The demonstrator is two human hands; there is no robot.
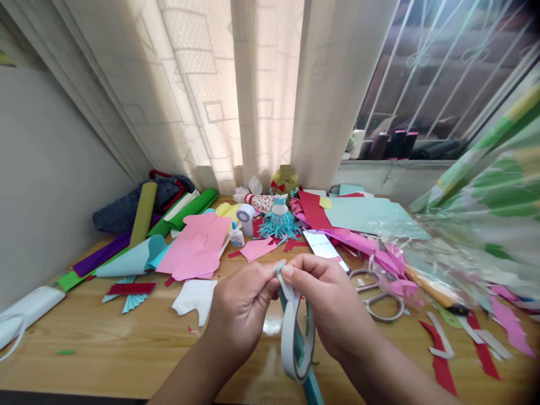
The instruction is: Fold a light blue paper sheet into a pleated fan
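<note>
Pinching at lower center, the fingertips of the left hand (240,306) and right hand (324,301) grasp the loose end of what seems a roll of double-sided tape (297,343), hanging over the wooden table (105,349), with scissors (379,301) just to its right.

Not one word or brand legible anywhere; only blurred digits, perhaps a clock, on the smartphone screen (323,246) right of centre, plus a small, unreadable label on the glue bottle (237,236) just left of it.
</note>
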